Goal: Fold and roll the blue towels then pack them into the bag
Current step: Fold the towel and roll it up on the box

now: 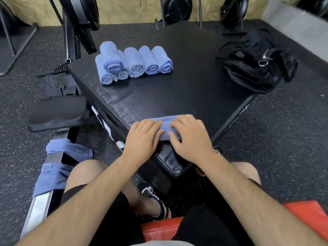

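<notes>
I observe the blue towel [166, 126] lying across the near corner of the black padded bench [177, 82], partly rolled, with both hands on it. The left hand [143, 137] rests on the towel's left end, its grip apart, fingers nearly straight and pressing down on the cloth. The right hand [190, 137] covers the right end, its grip clamped on the towel, fingers bent over the roll with the tips dug into the fabric. At the far left of the bench stand six rolled towels [134, 64], side by side and touching, their spiral ends facing me; one of them lies on top of the two leftmost. At the far right corner sits the black bag [255, 63], slumped, with a metal ring showing on its strap; I cannot tell whether it is unzipped. It is well apart from the rolls and from the hands. To the near left, off the bench, loose blue towels [58, 167] are draped over the rail of a rowing machine [40, 205], unrolled and crumpled.
</notes>
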